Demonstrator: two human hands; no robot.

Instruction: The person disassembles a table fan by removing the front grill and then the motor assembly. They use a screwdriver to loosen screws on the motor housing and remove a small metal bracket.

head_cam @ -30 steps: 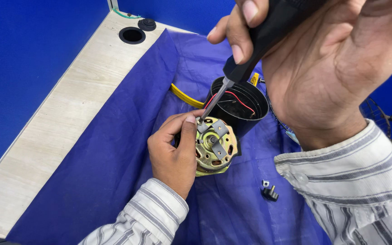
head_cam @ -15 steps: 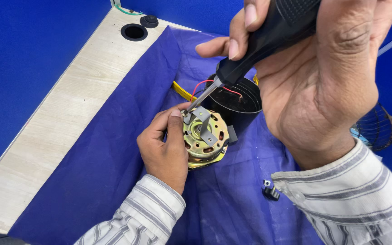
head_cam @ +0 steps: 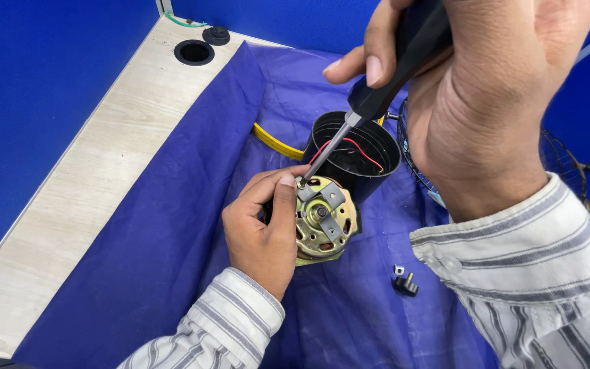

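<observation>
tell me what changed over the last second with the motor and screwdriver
Little changed. The right hand keeps the screwdriver tip on the motor near its upper left edge; the view shifted slightly. The left hand still steadies the motor beside the black housing. The small black plug stays on the blue cloth.

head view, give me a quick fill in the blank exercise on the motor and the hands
1. The right hand holds a ____ by its black handle.
2. The left hand steadies the round brass-coloured motor on a ____ cloth.
3. Behind the motor stands an open black housing with a ____ wire inside.
4. The small black plug lies on the cloth, ____ by either hand.

Missing words: screwdriver; blue; red; untouched
</observation>
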